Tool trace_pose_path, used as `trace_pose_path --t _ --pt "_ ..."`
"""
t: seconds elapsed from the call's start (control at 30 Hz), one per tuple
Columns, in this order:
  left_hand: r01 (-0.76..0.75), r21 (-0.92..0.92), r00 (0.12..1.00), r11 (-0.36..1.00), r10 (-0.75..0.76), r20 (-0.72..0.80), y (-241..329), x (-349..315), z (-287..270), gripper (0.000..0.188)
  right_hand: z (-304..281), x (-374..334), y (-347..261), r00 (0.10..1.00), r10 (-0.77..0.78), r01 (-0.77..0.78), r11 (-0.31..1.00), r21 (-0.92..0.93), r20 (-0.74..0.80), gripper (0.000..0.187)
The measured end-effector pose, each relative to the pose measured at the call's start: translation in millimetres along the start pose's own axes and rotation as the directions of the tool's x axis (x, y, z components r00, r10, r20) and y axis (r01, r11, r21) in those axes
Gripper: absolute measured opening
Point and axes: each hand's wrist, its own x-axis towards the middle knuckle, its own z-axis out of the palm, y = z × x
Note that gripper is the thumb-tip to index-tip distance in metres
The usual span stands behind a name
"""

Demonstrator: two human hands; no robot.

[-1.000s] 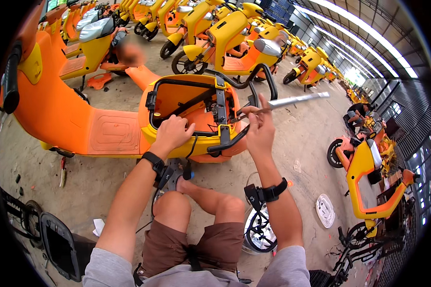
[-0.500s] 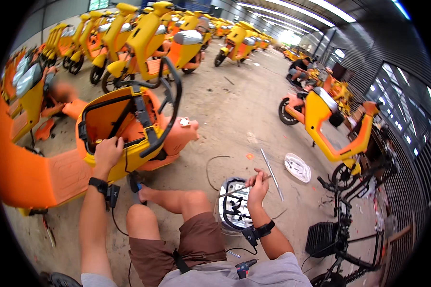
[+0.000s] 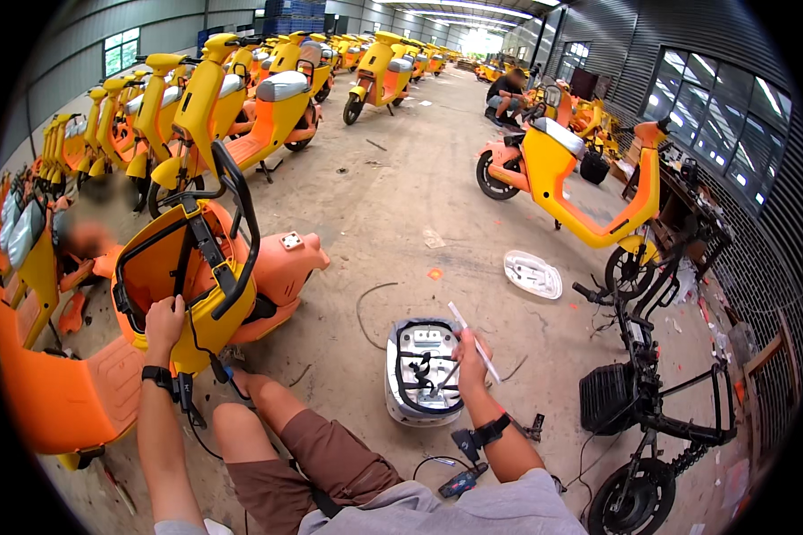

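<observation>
My left hand (image 3: 165, 323) is curled over the near rim of the opened scooter body (image 3: 187, 349), a yellow and orange shell with its seat off. A black curved rack bar (image 3: 243, 223) rises beside the opening. My right hand (image 3: 471, 367) is closed on a slim dark rod (image 3: 447, 378) that points down over the upturned scooter seat (image 3: 401, 403). The seat lies on the floor with its silvery underside and black rim facing up. Behind my right fingers, a long white strip (image 3: 485, 351) lies on the floor; the hand partly overlaps it.
A white oval cover (image 3: 533, 274) lies ahead on the floor. To the right stand a yellow scooter (image 3: 558, 196) and a bare black frame (image 3: 642, 392). A power drill (image 3: 462, 481) is near my right hip. One person (image 3: 506, 96) crouches far off; another (image 3: 85, 236) is at left.
My view has turned, so the surroundings have shifted left. My right hand has tipped the rod downward over the seat. My left hand stays at the scooter body's rim.
</observation>
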Motion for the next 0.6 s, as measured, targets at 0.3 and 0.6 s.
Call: trace_pose_path --t 0.3,0.6 --pt "-0.039 -0.052 0.997 0.998 0.035 -0.063 10 -4 3 0.040 30 -49 88 0.906 0.327 -0.354 0.933 0.061 0.269 0.037" --pt "-0.032 0.007 0.992 0.999 0.033 -0.124 7 -4 3 0.039 51 -70 142 0.630 0.755 -0.769 0.639 0.011 0.184 0.027"
